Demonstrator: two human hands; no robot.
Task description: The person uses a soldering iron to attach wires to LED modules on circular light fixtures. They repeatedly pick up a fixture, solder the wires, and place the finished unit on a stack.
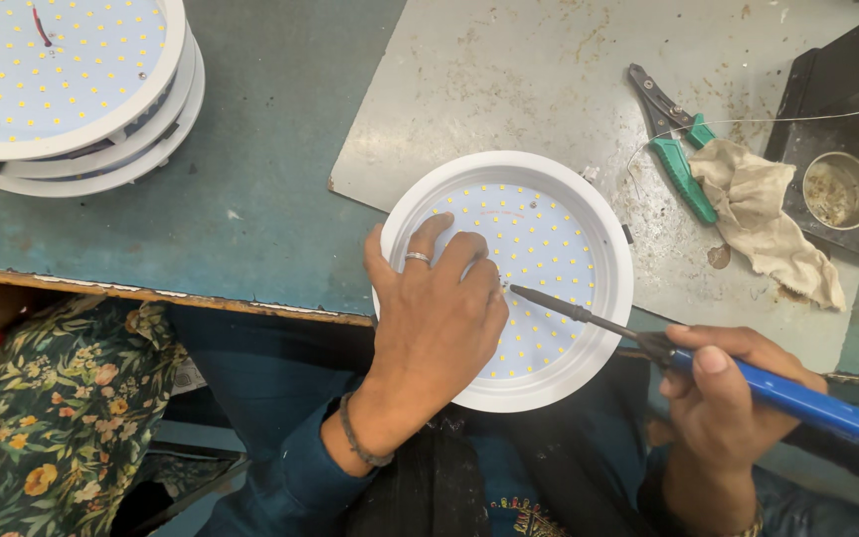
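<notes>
Fingers of the left hand (436, 323) lie spread and pressed flat on the dotted white LED board inside a round white plastic lamp housing (608, 234), a silver ring on one finger; they rest on the board without closing around anything. The right hand (723, 398) has its fingers wrapped tight round the blue handle of a soldering iron (688, 361), thumb on top, and the dark slim tip reaches left to touch the board just beside the left fingertips. That housing sits half on a scuffed grey metal sheet (509, 80) and half over the near edge of the teal workbench (270, 179). To the right on the sheet lie green-handled pliers (681, 169), touching a crumpled beige rag (768, 224), with a small round metal tin (839, 190) on a dark stand beyond. A stack of matching round white lamps (72, 89) stands at the far left. A person's floral-patterned sleeve (62, 398) shows at lower left.
</notes>
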